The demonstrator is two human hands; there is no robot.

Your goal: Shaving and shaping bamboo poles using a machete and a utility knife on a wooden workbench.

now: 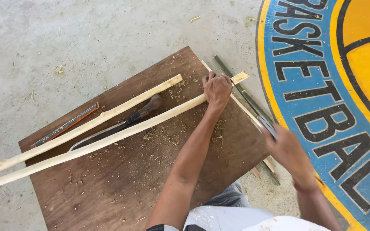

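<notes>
My left hand (217,88) is closed over the right end of a long pale peeled stick (108,141) that lies slantwise across a brown wooden board (150,179). My right hand (288,152) is blurred at the board's right edge and grips a thin dark grey tool (267,124); I cannot tell what kind it is. A second pale stick (86,126) lies parallel, further from me. Between the two sticks rests a large knife (120,126) with a dark blade and a wooden handle.
Thin green and pale strips (245,96) lie along the board's right edge. A narrow orange-and-black tool (65,126) sits at the board's far left edge. Wood shavings litter the board. Around it is grey concrete floor (65,38), with a painted blue and yellow court marking (322,85) to the right.
</notes>
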